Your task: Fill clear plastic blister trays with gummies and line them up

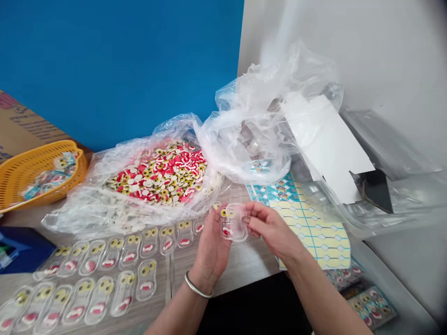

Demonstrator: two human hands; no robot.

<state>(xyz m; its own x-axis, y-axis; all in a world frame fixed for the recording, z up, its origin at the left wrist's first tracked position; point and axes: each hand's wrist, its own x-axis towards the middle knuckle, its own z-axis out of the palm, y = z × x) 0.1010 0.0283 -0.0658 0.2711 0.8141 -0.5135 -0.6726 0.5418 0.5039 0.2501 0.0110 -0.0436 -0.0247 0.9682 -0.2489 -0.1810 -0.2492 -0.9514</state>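
Observation:
Near the middle of the head view, a small clear plastic case is held between both hands, with yellow eye pieces and a red-and-white piece showing in its left side. My left hand, with a bangle on its wrist, supports the case from the left, palm up. The fingers of my right hand pinch the case's right edge. Filled clear cases lie in two rows on the table to the left. Behind them an open plastic bag holds a heap of small red, white and yellow pieces.
An orange basket with small packets stands at the left, above a dark blue box. Crumpled plastic bags, white card and yellow label sheets occupy the right side.

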